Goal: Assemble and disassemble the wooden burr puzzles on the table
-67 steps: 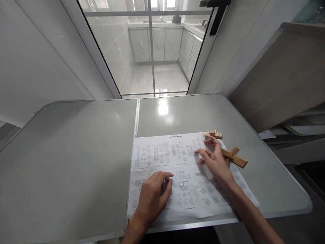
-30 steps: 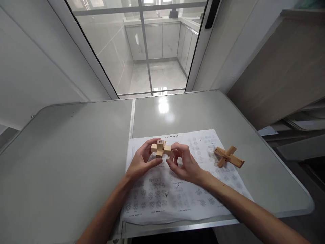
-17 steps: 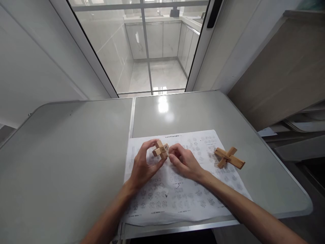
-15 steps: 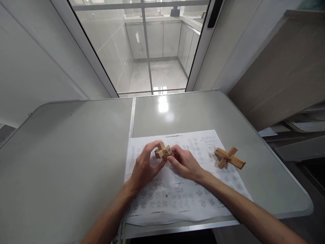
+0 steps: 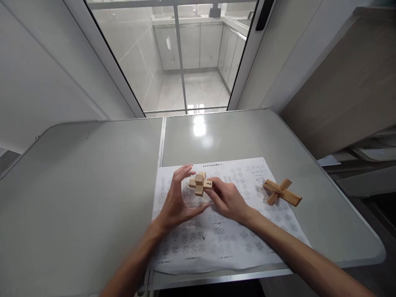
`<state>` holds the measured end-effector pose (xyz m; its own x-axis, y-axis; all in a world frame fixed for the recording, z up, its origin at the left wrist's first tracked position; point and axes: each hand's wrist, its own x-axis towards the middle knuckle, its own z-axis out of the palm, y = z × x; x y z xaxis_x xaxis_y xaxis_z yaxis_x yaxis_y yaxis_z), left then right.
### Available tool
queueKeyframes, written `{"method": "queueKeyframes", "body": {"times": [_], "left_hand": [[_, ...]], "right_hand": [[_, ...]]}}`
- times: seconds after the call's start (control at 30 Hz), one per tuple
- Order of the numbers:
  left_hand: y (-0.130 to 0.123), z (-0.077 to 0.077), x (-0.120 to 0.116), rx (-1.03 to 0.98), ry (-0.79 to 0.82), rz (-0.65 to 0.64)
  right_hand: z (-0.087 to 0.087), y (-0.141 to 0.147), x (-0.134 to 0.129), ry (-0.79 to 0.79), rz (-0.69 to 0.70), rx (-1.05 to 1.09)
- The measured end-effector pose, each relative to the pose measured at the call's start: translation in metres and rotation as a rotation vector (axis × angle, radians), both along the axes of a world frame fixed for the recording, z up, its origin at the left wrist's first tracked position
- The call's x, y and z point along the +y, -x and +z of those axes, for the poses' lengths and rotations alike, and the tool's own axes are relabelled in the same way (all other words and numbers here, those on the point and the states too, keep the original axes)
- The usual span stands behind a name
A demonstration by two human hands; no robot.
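A small light-wood puzzle (image 5: 199, 180) of crossed blocks, with a "3" marked on its right end, is held up over a printed sheet (image 5: 235, 251). My right hand (image 5: 229, 198) pinches that right end between thumb and fingers. Around the puzzle's left side, my left hand (image 5: 177, 202) is spread in a C shape, fingers above and thumb below, apart from the wood. A darker wooden cross piece (image 5: 281, 192) lies at the sheet's right edge.
The grey table (image 5: 93, 198) has a metal seam running front to back. Beyond its far edge stands a framed glass door (image 5: 201, 82). On the right is a shelf with papers (image 5: 368, 153).
My left hand has let go of the puzzle and opened around it. The puzzle has turned in my right hand, so the "3" now shows. The view has shifted slightly.
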<state>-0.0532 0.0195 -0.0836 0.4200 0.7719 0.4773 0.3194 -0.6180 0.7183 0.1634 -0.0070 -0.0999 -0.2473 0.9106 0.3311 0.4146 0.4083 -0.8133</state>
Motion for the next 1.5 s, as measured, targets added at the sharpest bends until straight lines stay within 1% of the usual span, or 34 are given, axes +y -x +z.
{"method": "queueKeyframes", "body": {"times": [0.1,0.17,0.23,0.3,0.37,0.5,0.63,0.8,0.9,1.0,1.13,1.33,1.5], "left_hand": [[0.005,0.006,0.002,-0.088,0.419,-0.105],[0.007,0.011,0.003,-0.127,0.616,-0.154],[0.008,0.015,0.005,-0.155,0.719,-0.191],[0.008,0.018,0.006,-0.167,0.778,-0.213],[0.007,0.018,0.006,-0.168,0.815,-0.206],[0.005,0.014,0.003,-0.149,0.788,-0.16],[0.003,0.013,0.001,-0.146,0.768,-0.144],[-0.001,0.015,0.002,-0.173,0.756,-0.111],[-0.002,0.016,0.004,-0.169,0.742,-0.093],[-0.003,0.017,0.004,-0.15,0.751,-0.053],[-0.003,0.018,0.001,-0.087,0.707,0.022],[-0.005,0.017,-0.004,-0.008,0.531,0.083],[-0.006,0.015,-0.005,0.028,0.445,0.103]], "right_hand": [[0.0,-0.002,0.0,-0.093,-0.008,-0.04],[0.001,-0.003,0.0,-0.155,-0.016,-0.078],[0.002,-0.003,0.0,-0.214,-0.018,-0.105],[0.003,-0.003,0.0,-0.255,-0.011,-0.123],[0.003,-0.003,0.0,-0.261,-0.002,-0.133],[0.0,-0.003,-0.001,-0.191,0.001,-0.131],[0.001,-0.003,-0.002,-0.042,0.001,-0.117],[0.009,-0.003,-0.001,0.205,0.108,0.057],[0.011,-0.002,0.001,0.274,0.155,0.145],[0.01,-0.001,0.002,0.327,0.177,0.203],[0.007,-0.001,0.002,0.345,0.197,0.216],[0.007,-0.004,0.0,0.255,0.18,0.134],[0.006,-0.002,-0.003,0.203,0.128,0.118]]}}
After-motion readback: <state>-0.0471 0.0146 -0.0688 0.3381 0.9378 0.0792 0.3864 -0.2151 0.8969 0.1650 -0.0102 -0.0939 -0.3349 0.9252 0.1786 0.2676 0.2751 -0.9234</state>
